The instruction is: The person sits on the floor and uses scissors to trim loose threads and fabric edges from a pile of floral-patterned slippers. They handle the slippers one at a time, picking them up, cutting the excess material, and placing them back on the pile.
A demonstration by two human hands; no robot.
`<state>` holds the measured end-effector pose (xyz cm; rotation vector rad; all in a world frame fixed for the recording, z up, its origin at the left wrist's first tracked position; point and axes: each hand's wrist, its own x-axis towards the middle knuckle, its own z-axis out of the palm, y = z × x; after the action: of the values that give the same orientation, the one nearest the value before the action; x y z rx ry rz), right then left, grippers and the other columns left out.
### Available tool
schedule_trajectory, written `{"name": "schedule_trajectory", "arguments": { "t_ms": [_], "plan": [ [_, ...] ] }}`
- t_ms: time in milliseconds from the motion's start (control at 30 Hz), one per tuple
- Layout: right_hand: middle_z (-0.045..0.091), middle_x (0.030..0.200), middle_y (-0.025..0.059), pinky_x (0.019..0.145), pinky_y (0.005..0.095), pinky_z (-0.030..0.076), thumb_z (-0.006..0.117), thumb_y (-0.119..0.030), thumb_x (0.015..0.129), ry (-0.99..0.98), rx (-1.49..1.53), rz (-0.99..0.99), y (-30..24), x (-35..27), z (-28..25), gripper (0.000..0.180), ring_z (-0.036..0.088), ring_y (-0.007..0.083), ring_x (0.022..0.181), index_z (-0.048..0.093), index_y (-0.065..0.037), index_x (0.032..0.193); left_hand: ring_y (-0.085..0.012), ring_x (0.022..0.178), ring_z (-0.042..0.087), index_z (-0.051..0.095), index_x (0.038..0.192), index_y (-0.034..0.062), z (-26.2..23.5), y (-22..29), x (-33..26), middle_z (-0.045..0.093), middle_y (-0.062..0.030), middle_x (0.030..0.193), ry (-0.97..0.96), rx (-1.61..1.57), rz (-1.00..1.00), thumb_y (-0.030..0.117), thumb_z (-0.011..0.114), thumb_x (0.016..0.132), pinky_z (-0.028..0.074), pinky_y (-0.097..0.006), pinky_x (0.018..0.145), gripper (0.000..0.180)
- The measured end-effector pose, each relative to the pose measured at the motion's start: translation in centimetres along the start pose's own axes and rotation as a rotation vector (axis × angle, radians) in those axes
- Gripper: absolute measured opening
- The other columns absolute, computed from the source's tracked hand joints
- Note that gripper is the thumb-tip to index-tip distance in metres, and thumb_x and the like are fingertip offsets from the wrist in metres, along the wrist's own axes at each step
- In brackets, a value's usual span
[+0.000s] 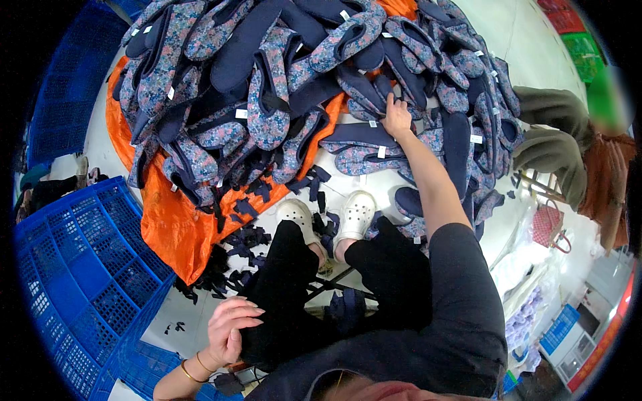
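Observation:
A big heap of navy and floral fabric shoe uppers lies on an orange sheet on the floor in front of me. My right hand is stretched forward, fingers pressed on a floral upper at the heap's near edge. My left hand rests curled on my left knee, on dark trousers, holding nothing I can see. My feet in white clogs stand among small navy fabric scraps.
Blue plastic crates stand at my left, another blue crate further back. At the right sit a person in olive trousers, a pink checked bag and bagged goods.

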<state>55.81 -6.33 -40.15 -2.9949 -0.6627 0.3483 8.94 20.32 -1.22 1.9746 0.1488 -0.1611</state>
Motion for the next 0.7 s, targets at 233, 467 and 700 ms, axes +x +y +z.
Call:
{"name": "schedule_trajectory", "arguments": {
  "t_ms": [233, 467, 700],
  "plan": [
    [0.065, 0.099, 0.0184, 0.083, 0.0456, 0.052, 0.077, -0.021, 0.069, -0.244, -0.15, -0.254, 6.6, -9.2, -1.3, 0.082, 0.061, 0.0393, 0.1, 0.034, -0.008, 0.137, -0.0319, 0.103, 0.061, 0.067, 0.088, 0.0016, 0.2, 0.7, -0.7, 0.068, -0.0139, 0.104, 0.041, 0.026, 0.003, 0.018, 0.034, 0.099, 0.044, -0.044, 0.096, 0.038],
    [0.065, 0.106, 0.0255, 0.087, 0.0468, 0.05, 0.071, -0.031, 0.07, -0.625, -0.169, 0.087, 22.3, -28.9, -5.0, 0.077, 0.062, 0.0418, 0.1, 0.042, -0.003, 0.136, -0.0318, 0.102, 0.061, 0.067, 0.088, -0.0015, 1.3, 0.7, -1.6, 0.069, -0.0148, 0.101, 0.121, 0.032, 0.071, 0.021, 0.035, 0.098, 0.044, -0.042, 0.094, 0.04],
    [0.065, 0.097, 0.0122, 0.08, 0.0402, 0.052, 0.076, -0.027, 0.067, -0.287, 0.43, 0.253, 20.1, -33.0, -11.1, 0.065, 0.065, 0.0259, 0.085, 0.053, -0.013, 0.126, -0.0312, 0.103, 0.06, 0.065, 0.089, -0.0025, 3.1, 2.3, -1.8, 0.068, -0.0157, 0.102, 0.153, 0.051, 0.146, 0.015, 0.035, 0.099, 0.042, -0.042, 0.096, 0.036]
  ]
}}
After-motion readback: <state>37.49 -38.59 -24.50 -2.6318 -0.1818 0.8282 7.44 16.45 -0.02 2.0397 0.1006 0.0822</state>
